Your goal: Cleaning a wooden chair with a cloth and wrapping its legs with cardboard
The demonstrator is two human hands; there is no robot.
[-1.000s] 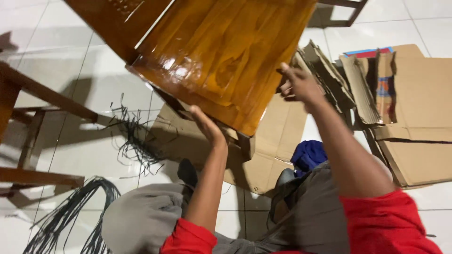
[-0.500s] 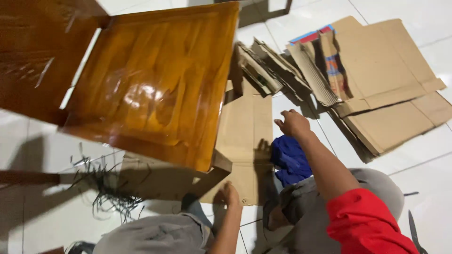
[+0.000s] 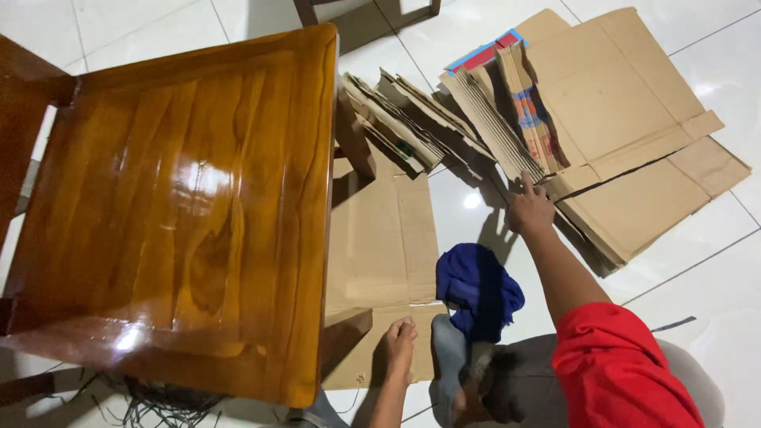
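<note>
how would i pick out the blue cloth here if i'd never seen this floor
Start at the glossy wooden chair seat on the left. Right of it a flat cardboard sheet lies on the white tiles. The blue cloth lies crumpled by that sheet's right edge: the only soft, deep blue thing among brown cardboard.

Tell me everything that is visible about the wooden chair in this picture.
The wooden chair fills the left half of the view. Its seat is a glossy, orange-brown panel with clear grain, a raised frame around it and bright light reflections. A darker part, probably the backrest, shows at the upper left corner. One leg is visible by the far right corner and another under the near right corner, resting on a flat sheet of cardboard. The left hand lies on that cardboard close to the near leg; whether it touches the chair is unclear.
</note>
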